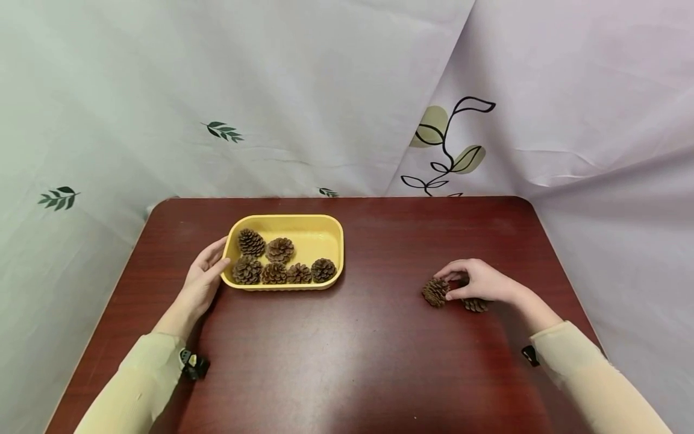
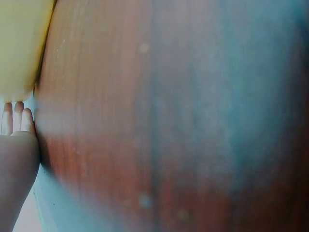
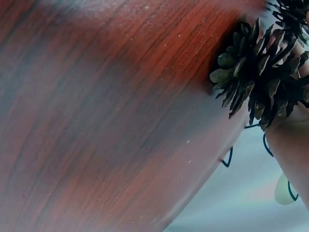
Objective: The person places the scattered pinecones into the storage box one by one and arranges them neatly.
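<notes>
My left hand [image 1: 203,278] holds the left end of a yellow plastic tub [image 1: 317,226], thumb at the rim and fingers along the outer wall. Seen from the left wrist, the fingertips [image 2: 19,107] meet the side of the tub [image 2: 19,48]. Several brown pine cones [image 1: 274,273] lie in the tub, mostly along its front and left. Farther right, my right hand [image 1: 477,280] pinches a pine cone [image 1: 436,292] between thumb and fingers, low over the table. Under that hand sits another pine cone [image 1: 475,305], partly hidden; it looms large in the right wrist view [image 3: 260,72].
The dark red wooden table [image 1: 347,349] has rounded back corners. Behind it hangs a pale cloth [image 1: 303,108] with leaf prints, which also falls along both sides. Black devices [image 1: 194,364] are strapped at the wrists.
</notes>
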Action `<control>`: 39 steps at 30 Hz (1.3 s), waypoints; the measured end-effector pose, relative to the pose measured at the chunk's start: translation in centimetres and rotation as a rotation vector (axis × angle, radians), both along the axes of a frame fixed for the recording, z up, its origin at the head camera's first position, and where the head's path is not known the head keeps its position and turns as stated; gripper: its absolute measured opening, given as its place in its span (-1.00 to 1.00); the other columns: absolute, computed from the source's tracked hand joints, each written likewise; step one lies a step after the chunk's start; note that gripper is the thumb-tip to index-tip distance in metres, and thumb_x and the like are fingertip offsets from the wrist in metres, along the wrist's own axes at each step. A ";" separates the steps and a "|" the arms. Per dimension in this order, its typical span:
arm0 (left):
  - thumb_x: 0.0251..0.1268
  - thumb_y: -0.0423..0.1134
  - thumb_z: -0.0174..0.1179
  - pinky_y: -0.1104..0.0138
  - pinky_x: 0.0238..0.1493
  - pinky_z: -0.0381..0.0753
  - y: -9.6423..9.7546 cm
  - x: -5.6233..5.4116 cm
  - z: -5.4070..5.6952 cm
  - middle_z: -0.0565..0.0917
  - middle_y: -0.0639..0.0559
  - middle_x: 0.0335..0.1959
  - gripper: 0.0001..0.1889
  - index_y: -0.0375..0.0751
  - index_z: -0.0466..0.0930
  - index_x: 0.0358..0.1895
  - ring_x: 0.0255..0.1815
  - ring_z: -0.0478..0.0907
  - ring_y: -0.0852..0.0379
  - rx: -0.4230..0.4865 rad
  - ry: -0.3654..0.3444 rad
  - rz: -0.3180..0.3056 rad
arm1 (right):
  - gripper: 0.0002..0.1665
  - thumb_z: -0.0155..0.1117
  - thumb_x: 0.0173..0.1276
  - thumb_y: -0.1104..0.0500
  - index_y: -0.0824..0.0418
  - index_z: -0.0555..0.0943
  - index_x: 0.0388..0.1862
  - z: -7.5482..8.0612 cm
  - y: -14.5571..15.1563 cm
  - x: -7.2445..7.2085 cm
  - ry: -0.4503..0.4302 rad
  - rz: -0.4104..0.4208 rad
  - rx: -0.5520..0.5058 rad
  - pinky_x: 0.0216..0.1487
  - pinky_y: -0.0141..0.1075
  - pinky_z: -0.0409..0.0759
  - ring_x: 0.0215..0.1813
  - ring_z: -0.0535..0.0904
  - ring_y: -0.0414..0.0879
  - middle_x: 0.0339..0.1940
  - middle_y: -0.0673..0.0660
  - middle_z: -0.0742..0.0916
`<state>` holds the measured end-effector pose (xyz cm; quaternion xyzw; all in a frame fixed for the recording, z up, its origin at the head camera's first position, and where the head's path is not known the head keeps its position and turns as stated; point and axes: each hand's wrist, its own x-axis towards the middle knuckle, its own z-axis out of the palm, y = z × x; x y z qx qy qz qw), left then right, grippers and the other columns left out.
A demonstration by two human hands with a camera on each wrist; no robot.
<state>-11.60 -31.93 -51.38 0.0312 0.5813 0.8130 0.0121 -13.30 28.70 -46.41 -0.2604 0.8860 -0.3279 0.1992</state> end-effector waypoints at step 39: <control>0.61 -0.57 -0.02 0.54 0.16 0.64 -0.1 -0.1 -0.2 0.74 0.26 0.21 -0.52 0.01 0.59 0.34 0.18 0.70 0.36 0.015 0.004 -0.001 | -0.43 0.69 0.19 0.27 0.24 0.76 0.20 3.9 -8.2 -4.2 0.127 -0.092 -0.148 0.12 0.02 0.75 0.10 0.81 0.07 0.11 0.17 0.85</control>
